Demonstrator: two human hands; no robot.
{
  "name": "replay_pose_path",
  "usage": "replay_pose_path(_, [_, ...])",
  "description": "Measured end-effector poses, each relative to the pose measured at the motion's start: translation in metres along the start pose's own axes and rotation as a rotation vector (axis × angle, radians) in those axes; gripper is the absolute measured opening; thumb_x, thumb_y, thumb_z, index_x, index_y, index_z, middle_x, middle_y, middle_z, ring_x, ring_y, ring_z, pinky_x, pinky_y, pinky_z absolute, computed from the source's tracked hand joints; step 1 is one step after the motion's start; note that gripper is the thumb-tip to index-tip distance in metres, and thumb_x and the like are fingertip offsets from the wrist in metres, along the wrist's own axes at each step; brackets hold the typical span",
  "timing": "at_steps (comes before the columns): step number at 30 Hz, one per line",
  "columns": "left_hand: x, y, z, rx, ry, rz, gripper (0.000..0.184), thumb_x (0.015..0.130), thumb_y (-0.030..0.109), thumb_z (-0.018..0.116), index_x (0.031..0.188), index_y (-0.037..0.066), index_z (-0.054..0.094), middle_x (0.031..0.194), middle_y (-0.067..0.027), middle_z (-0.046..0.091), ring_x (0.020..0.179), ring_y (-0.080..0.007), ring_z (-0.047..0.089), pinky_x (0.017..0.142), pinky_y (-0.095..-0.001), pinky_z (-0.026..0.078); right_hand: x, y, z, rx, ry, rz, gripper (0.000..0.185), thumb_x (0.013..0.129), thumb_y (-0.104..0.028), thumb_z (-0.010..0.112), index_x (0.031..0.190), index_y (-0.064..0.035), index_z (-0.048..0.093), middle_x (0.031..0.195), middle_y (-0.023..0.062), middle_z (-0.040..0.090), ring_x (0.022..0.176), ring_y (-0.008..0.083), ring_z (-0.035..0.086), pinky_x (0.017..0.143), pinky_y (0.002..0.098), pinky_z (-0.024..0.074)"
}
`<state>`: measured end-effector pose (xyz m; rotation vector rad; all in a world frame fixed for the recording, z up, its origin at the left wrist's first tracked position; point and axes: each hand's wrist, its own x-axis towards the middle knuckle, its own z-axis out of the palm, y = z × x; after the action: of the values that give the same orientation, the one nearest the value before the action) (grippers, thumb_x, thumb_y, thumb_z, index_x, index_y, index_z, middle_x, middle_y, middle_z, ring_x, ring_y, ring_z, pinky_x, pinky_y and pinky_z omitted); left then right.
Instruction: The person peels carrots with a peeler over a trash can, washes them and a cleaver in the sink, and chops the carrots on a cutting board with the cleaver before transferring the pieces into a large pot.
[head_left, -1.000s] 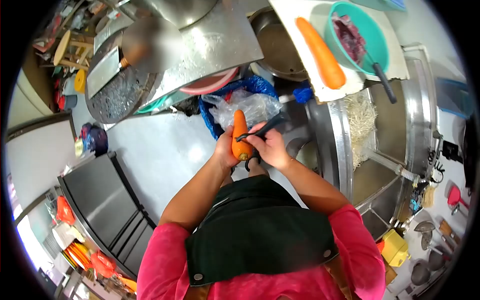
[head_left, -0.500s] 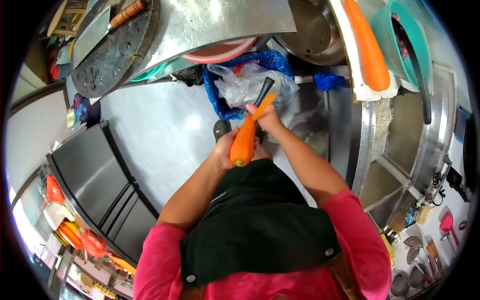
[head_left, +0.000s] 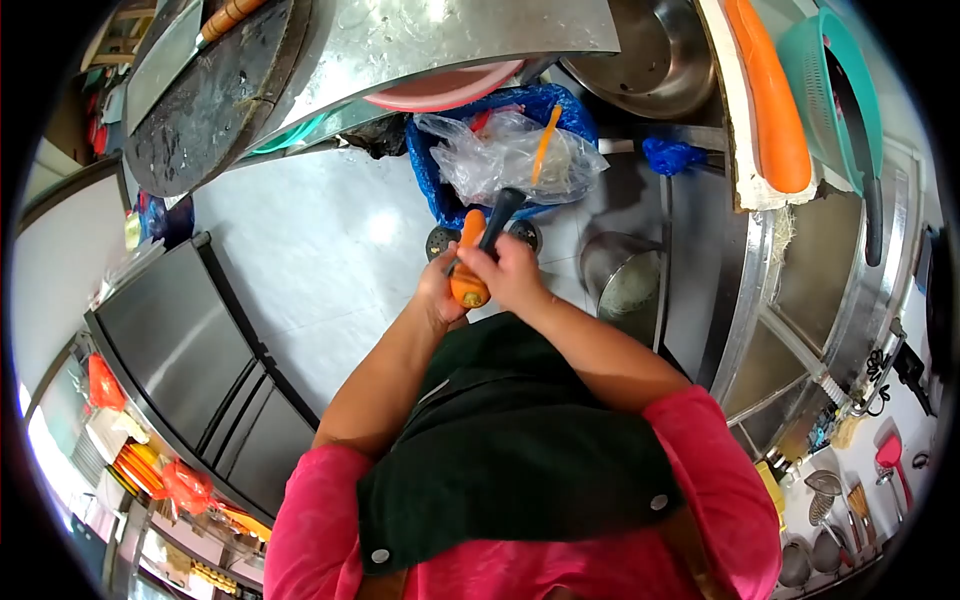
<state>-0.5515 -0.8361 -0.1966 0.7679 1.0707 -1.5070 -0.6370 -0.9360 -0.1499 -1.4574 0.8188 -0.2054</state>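
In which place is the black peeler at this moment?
In the head view, near the centre, the black peeler is in the person's right hand, close by the carrot in the left hand.

Orange carrot (head_left: 470, 285), stem end near, tip outward, with a black-handled peeler (head_left: 503, 215) aslant over it.

A mottled bright pink short-sleeved top (head_left: 315, 530), low in the frame; a dark green apron (head_left: 520, 460) with round silvery studs (head_left: 380, 556) and brown straps (head_left: 700, 560); dark, hole-dotted shoes (head_left: 440, 241) near centre
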Motion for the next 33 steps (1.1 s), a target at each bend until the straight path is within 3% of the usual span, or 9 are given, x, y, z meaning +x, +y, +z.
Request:
replay_pose_path(3, [-0.012, 0.006, -0.005, 0.153, -0.275, -0.115, 0.05, 0.092, 0.043, 0.028, 0.118, 0.002, 0.04, 0.101, -0.017, 0.053, 0.086, -0.0294, 0.057, 0.076, -0.0411, 0.049, 0.041, 0.042, -0.004, 0.08, 0.143, 0.313, 0.03, 0.078, -0.026, 0.064, 0.083, 0.0023, 0.058, 0.071, 0.0128, 0.061, 0.067, 0.0173, 0.059, 0.061, 0.0293, 0.046])
replay_pose_path(8, [-0.024, -0.001, -0.014, -0.113, -0.344, -0.189, 0.05, 0.093, 0.041, 0.029, 0.121, 0.0, 0.038, 0.101, -0.0197, 0.052, 0.09, -0.0323, 0.054, 0.078, -0.043, 0.048, 0.068, 0.174, -0.015, -0.495, 0.233, 0.533, 0.045, 0.077, -0.042, 0.06, 0.074, 0.0028, 0.056, 0.069, 0.0136, 0.06, 0.059, 0.0267, 0.055, 0.06, 0.0374, 0.0437])
replay_pose_path(11, [-0.023, 0.011, -0.002, 0.027, -0.206, 0.003, 0.05, 0.093, 0.041, 0.027, 0.121, 0.0, 0.038, 0.101, -0.0203, 0.053, 0.092, -0.0332, 0.054, 0.081, -0.0412, 0.047, 0.055, 0.177, -0.02, -0.29, 0.144, 0.717, 0.038, 0.081, -0.037, 0.058, 0.077, 0.0005, 0.054, 0.062, 0.0079, 0.055, 0.054, 0.0204, 0.051, 0.054, 0.0339, 0.0417])
replay_pose_path(14, [-0.005, 0.023, -0.007, -0.017, -0.16, 0.039, 0.049, 0.094, 0.04, 0.024, 0.12, 0.001, 0.038, 0.102, -0.0199, 0.053, 0.094, -0.0325, 0.053, 0.084, -0.042, 0.045, 0.03, 0.103, -0.008, -0.004, 0.399, 0.353, 0.033, 0.082, -0.032, 0.058, 0.076, 0.001, 0.058, 0.06, 0.0101, 0.057, 0.052, 0.0194, 0.053, 0.053, 0.0316, 0.0435])
replay_pose_path(16, [0.005, 0.024, -0.007, -0.026, -0.168, 0.081, 0.043, 0.094, 0.037, 0.025, 0.115, 0.002, 0.04, 0.102, -0.0151, 0.054, 0.094, -0.0298, 0.054, 0.083, -0.0402, 0.045, 0.009, 0.034, -0.005, 0.268, 0.207, 0.167, 0.024, 0.083, -0.024, 0.059, 0.08, -0.0005, 0.057, 0.059, 0.005, 0.054, 0.051, 0.0124, 0.049, 0.051, 0.0278, 0.0417])
replay_pose_path(19, [-0.006, 0.017, 0.015, 0.035, -0.075, 0.089, 0.042, 0.095, 0.036, 0.025, 0.114, 0.002, 0.041, 0.103, -0.0144, 0.053, 0.093, -0.0272, 0.054, 0.081, -0.0391, 0.046, 0.005, 0.001, 0.002, 0.129, 0.034, -0.123, 0.019, 0.081, -0.021, 0.061, 0.082, -0.003, 0.056, 0.065, 0.001, 0.054, 0.06, 0.0091, 0.051, 0.053, 0.0248, 0.0412])
replay_pose_path(23, [-0.019, 0.016, 0.013, 0.314, -0.163, -0.025, 0.047, 0.093, 0.041, 0.027, 0.118, 0.004, 0.041, 0.101, -0.0156, 0.054, 0.092, -0.0275, 0.054, 0.08, -0.0394, 0.047, 0.054, 0.042, 0.001, -0.065, 0.089, 0.211, 0.035, 0.076, -0.033, 0.064, 0.082, 0.0, 0.056, 0.066, 0.0074, 0.058, 0.059, 0.0138, 0.054, 0.054, 0.0289, 0.0433])
replay_pose_path(29, [-0.031, 0.001, -0.01, 0.116, -0.345, -0.126, 0.051, 0.092, 0.043, 0.029, 0.119, 0.001, 0.04, 0.104, -0.0163, 0.053, 0.09, -0.0271, 0.056, 0.076, -0.0413, 0.049, 0.071, 0.203, -0.007, -0.431, 0.244, 0.436, 0.038, 0.076, -0.033, 0.064, 0.074, 0.0042, 0.058, 0.066, 0.0174, 0.061, 0.062, 0.0324, 0.059, 0.056, 0.0386, 0.0438])
replay_pose_path(33, [-0.031, 0.01, -0.003, 0.03, -0.257, -0.033, 0.049, 0.093, 0.041, 0.027, 0.119, 0.001, 0.04, 0.106, -0.0166, 0.053, 0.098, -0.0279, 0.054, 0.081, -0.0409, 0.047, 0.043, 0.12, -0.009, -0.212, 0.258, 0.485, 0.034, 0.079, -0.033, 0.062, 0.078, 0.0013, 0.059, 0.071, 0.0164, 0.06, 0.065, 0.0252, 0.058, 0.061, 0.0336, 0.0447])
